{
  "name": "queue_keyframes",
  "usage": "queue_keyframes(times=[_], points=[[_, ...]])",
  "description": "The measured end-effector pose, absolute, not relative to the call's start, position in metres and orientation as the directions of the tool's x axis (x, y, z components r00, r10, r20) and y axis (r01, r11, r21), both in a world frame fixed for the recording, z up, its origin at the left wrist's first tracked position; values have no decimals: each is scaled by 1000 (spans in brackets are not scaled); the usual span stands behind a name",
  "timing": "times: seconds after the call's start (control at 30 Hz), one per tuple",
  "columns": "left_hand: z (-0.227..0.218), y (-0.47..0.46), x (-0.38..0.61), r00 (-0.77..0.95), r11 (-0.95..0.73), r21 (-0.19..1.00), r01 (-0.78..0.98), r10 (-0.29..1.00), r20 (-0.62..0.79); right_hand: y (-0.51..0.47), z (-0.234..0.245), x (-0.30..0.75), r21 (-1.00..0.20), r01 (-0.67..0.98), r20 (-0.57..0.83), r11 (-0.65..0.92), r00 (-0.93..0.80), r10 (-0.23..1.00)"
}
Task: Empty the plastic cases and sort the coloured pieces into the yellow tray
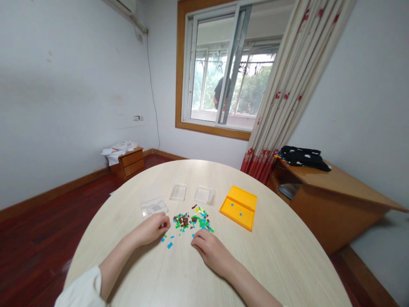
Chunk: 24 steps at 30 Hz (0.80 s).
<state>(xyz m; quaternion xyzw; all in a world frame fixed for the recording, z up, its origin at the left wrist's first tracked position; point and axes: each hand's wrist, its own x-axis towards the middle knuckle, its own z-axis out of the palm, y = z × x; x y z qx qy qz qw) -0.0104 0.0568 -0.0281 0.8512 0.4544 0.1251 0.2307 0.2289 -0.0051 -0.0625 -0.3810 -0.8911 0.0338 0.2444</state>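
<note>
The bricks (pixel 191 221) could be scattered if brushed by the left hand (pixel 152 228) or right hand (pixel 212 250), fingers (pixel 200 239) curled together beside them.

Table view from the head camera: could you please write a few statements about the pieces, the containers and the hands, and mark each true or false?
1. The orange tray lies to the right of the pile of small coloured pieces. True.
2. The orange tray is full of pieces. False: only a couple of blue pieces lie in it.
3. Three clear containers sit on the table beyond the pile. True.
4. The right hand holds a clear container. False: it rests on the table at the pile's near right edge, apart from the containers.
5. The left hand lies far from the pile. False: its fingers are at the pile's left edge.
</note>
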Motion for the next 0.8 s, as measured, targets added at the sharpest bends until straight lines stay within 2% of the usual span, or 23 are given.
queue_keyframes(times=[0.17,0.37,0.53,0.67,0.8], points=[[-32,59,-12,527,-460,506,730,850,13,-5,-64,230,-259,641,429,723,-594,681],[-33,58,-13,556,-501,537,679,828,71,-2,-59,238,-295,611,542,735,-526,655],[-32,58,-11,525,-522,557,646,834,171,11,-51,270,-326,658,701,679,-315,640],[-31,58,-5,480,-512,588,627,847,226,27,-50,317,-342,775,789,531,-71,611],[-33,56,3,427,-487,669,561,863,270,39,-58,359,-422,832,764,360,112,636]])
